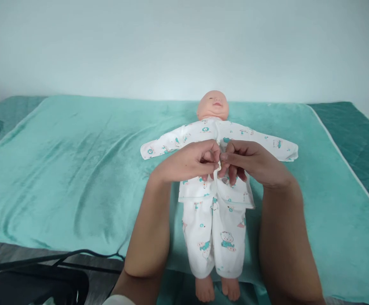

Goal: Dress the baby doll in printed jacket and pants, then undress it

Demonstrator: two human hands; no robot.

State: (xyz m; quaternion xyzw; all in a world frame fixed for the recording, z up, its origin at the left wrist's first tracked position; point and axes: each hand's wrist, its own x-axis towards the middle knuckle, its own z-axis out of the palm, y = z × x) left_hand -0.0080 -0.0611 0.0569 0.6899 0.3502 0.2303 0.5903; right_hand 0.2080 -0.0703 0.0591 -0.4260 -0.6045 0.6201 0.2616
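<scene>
A baby doll (214, 105) lies on its back, arms spread. It wears a white long-sleeved shirt (197, 192) and matching trousers (227, 220) printed with small animals. My left hand (200, 159) pinches the edge of the shirt's front opening at mid-chest. Close against it, my right hand (243, 161) pinches the facing edge, the fingertips of both hands nearly touching. A small pale bit of the edge shows between them; any fastener there is too small to make out. Below the hands the shirt hem lies over the trousers.
A turquoise plush blanket (76, 169) with folds covers the bed, over a darker quilted cover (356, 140) at the right. A pale wall (171, 46) stands behind. Black cables (76, 253) and a black object (34, 286) are at the lower left.
</scene>
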